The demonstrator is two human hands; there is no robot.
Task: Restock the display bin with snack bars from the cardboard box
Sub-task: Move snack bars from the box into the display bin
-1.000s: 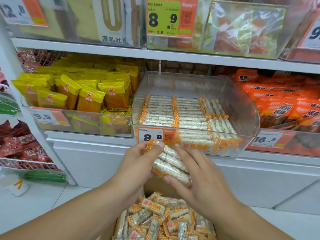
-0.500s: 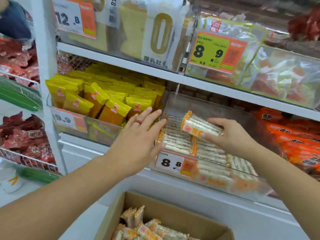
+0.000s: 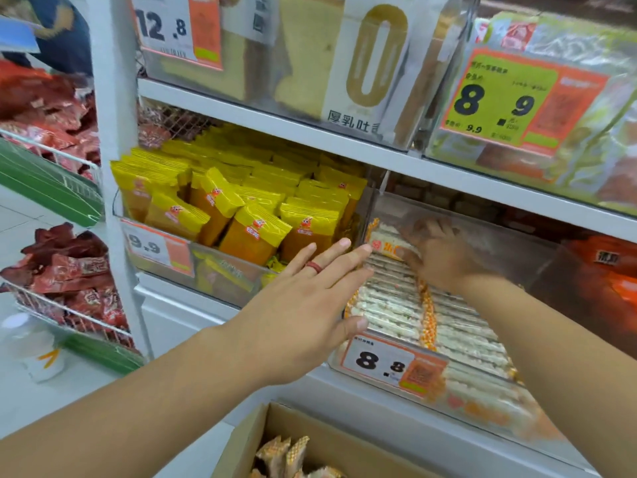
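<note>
Deeper inside the clear display bin [image 3: 524,398] now, right hand [image 3: 434,251] clamps snack bars [image 3: 387,241] against its back wall; left hand [image 3: 303,301], fingers spread, rests at its left rim.

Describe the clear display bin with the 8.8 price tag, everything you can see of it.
The display bin is a clear plastic tub with tall glossy walls, seated on the lower white shelf beside the bin of yellow packets. An orange-and-white 8.8 price tag is stuck on its front wall. Inside, white snack bars with orange ends lie flat in neat rows. The right hand reaches in at the back left, pressing down a bundle of bars. The left hand, fingers straight, rests against its left front corner.
</note>
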